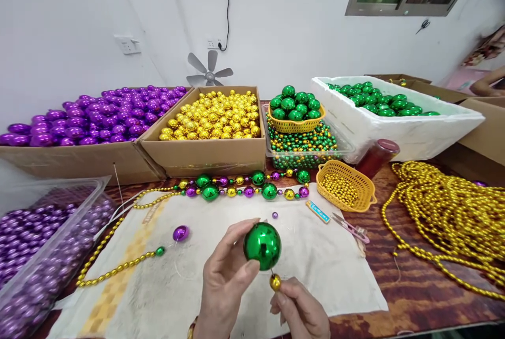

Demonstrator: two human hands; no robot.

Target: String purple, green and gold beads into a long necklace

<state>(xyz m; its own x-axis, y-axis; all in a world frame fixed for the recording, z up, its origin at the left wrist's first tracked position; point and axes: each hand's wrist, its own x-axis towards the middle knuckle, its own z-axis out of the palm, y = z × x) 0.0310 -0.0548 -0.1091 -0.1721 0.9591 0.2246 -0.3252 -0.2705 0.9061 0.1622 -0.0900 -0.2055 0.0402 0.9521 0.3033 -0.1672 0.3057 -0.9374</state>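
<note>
Above the middle of a white cloth (158, 297), spread on a dark wooden table (418, 307), a large green ball (262, 246) is held by the left hand (224, 281), its thumb and fingers partly spread and curved around it. Just under the ball, a gold bead (275, 281) is pinched by the right hand (302, 310), with thumb and forefinger closed; between ball and bead a short thin shaft is seen.

Just beyond the ball, a small purple bead (275, 215) is left loose on the cloth. Along the cloth's far edge a mixed bead strand (269, 191) is laid in two rows, by which the way to the boxes behind is crossed. A purple ball (181, 233) is placed left of the hands, and the cloth's left edge is followed by a gold bead chain (114, 273).

Near the far right corner of the cloth are seen a blue packet (317, 212), pink-handled snips (357, 231) and a yellow basket (366, 199) of tiny gold beads. The table's right side is covered by heaped gold strands (453, 223). Its far edge is lined by a purple-filled carton (114, 160), a gold-filled carton (205, 157), a clear tub (347, 147) and a white foam box (398, 139).
</note>
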